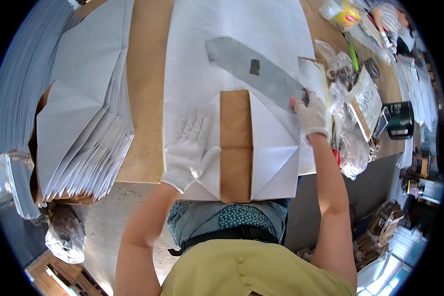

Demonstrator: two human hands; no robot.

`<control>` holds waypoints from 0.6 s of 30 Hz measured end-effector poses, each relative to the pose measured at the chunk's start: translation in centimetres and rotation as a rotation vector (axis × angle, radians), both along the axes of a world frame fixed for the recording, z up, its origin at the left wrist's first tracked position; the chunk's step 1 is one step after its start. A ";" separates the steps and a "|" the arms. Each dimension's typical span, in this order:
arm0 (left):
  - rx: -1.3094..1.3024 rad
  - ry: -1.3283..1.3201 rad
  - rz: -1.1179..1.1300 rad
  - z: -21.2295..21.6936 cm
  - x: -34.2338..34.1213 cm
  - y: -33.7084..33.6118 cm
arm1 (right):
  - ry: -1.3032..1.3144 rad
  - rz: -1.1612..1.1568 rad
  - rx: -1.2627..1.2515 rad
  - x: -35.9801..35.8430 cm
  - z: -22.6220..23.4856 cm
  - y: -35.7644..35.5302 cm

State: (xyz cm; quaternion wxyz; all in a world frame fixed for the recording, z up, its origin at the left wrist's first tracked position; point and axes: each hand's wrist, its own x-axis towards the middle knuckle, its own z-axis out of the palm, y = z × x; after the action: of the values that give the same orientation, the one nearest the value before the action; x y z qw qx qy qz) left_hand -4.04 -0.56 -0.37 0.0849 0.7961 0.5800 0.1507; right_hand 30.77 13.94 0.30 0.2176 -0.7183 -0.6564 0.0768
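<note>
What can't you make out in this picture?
Head view, covered by the left hand: white paper beneath its palm.
Head view, cut off by the upper edge: the paper's far end.
Head view, hidden by the right hand: how it meets the long gray plate.

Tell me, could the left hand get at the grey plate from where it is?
Probably yes: the left hand is open, only white paper shows between it and the left end of the grey plate, and the right hand is at the other end.
</note>
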 end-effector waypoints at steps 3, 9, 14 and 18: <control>0.007 0.017 0.042 -0.3 -1.5 -2.0 | 0.234 -0.070 -0.345 2.8 2.9 -0.9; 0.001 -0.111 0.158 0.0 -3.0 -5.8 | 0.677 -0.075 -0.353 8.9 4.9 -6.4; -0.114 -0.313 0.140 2.0 -5.0 -4.9 | 0.764 0.037 -0.519 3.6 3.9 -9.5; -0.097 -0.325 -0.134 1.6 -8.9 -2.4 | 0.540 0.105 -0.554 0.4 3.5 -8.5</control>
State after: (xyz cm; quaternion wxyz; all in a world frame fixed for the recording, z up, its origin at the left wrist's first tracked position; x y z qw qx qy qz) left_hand -12.93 -2.99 1.23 0.2257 0.7931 0.5107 0.2432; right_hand 31.18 5.47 3.84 0.1762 -0.6691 -0.5658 0.4484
